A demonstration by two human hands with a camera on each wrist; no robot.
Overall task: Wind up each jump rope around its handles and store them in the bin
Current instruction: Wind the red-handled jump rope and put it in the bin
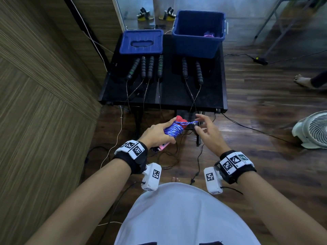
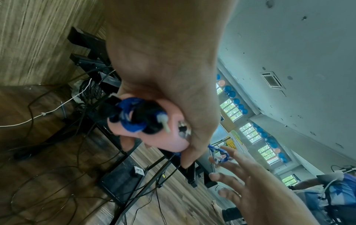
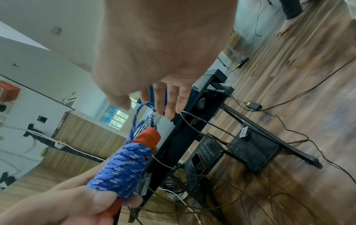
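My left hand (image 1: 157, 133) grips a jump rope bundle (image 1: 173, 129): blue speckled cord wound round two red-pink handles, held in the air before the black table (image 1: 173, 96). The right wrist view shows the coils (image 3: 119, 167) with my left thumb pressed on them. A short loop of cord (image 2: 219, 153) sticks out from the bundle's far end. My right hand (image 1: 199, 122) is beside that loop with fingers spread and straight, its fingertips (image 3: 169, 112) touching it. The blue bin (image 1: 198, 48) stands open at the table's back right with a purple bundle (image 1: 208, 34) inside.
The bin's blue lid (image 1: 141, 41) lies at the back left. Several black-handled ropes (image 1: 150, 68) lie on the table, two more handles (image 1: 192, 69) before the bin, cords hanging over the front edge. Cables cross the floor. A white fan (image 1: 311, 129) and another person's foot (image 1: 300, 80) are at right.
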